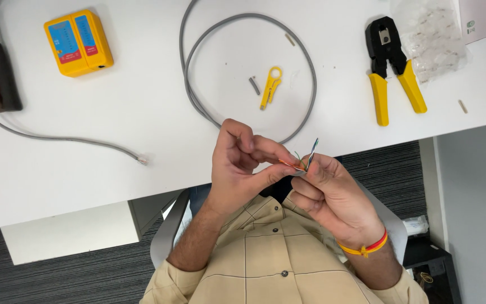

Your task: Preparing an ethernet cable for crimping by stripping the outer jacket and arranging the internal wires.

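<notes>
**A:** Where's the cable end right now?

**B:** In your hands, off the table [142,101] edge, below and a little right of the small yellow stripper [270,87]. Your right hand [333,194] is clamped on the coloured wires [305,160] at their base, thumb against forefinger, and they fan out above the pinch. Your left hand [237,163] has closed thumb and forefinger on an orange strand at the side of that fan.

**A:** So which step would you call this?

**B:** I'd judge you're separating and straightening the strands. A cut piece of grey sheath [254,85] lies just left of the stripper, and the rest of the grey cable [305,62] loops around it.

**A:** What does the next move need?

**B:** Keep your right pinch firm so the fan doesn't slip. Draw each strand flat with your left fingers, one at a time. I can't tell the exact colour order from here, as the tips are too fine.

**A:** And the tools?

**B:** The yellow-handled crimper [392,67] is well right of the stripper, with the bag of clear plugs [437,39] just beyond it. The yellow tester box [78,42] sits far to the stripper's left.
</notes>
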